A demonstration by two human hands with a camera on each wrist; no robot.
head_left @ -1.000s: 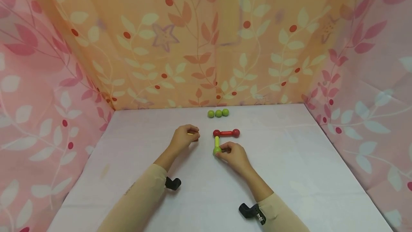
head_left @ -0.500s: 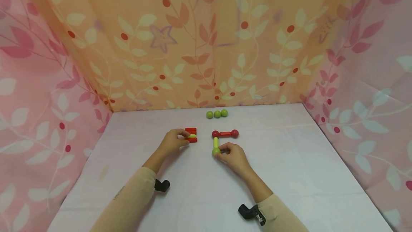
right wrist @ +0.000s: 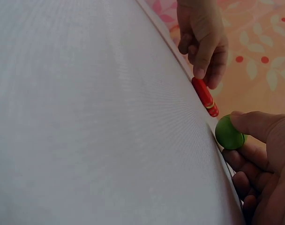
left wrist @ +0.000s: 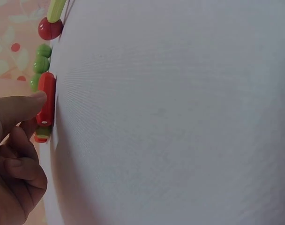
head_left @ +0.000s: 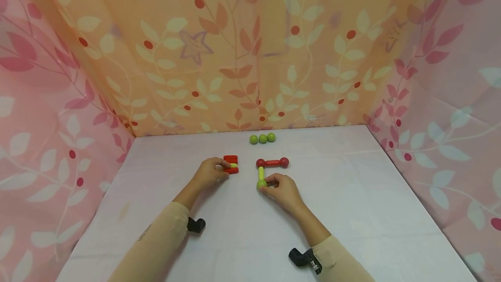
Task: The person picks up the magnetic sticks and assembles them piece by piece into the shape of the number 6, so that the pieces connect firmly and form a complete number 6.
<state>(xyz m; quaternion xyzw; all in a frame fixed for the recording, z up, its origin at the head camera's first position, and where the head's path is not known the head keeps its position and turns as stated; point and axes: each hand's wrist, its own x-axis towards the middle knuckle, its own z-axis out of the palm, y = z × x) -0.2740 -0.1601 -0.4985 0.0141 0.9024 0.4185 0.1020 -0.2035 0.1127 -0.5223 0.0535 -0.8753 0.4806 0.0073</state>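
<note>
My right hand [head_left: 285,191] pinches a green ball [head_left: 261,184] between thumb and fingers. That ball sits at the near end of a yellow-green stick [head_left: 261,173], whose far end meets a red ball [head_left: 260,163]. From there a red stick [head_left: 272,163] runs right to a second red ball [head_left: 284,162]. To the left, my left hand [head_left: 209,173] holds the near red stick [left wrist: 47,99] of a small row, thumb on its side. A yellow-green stick [head_left: 233,166] and a far red stick [head_left: 230,159] lie beside it, partly covered by the fingers.
Three green balls [head_left: 262,138] stand in a line near the back of the white table [head_left: 332,177]. Floral cloth [head_left: 227,55] hangs behind the table and on both sides. A black wrist mount [head_left: 305,259] shows at each sleeve.
My left hand has drawn back to the left, uncovering the right ends of the row of sticks. The right hand stays on the green ball, and the joined pieces look unchanged.
</note>
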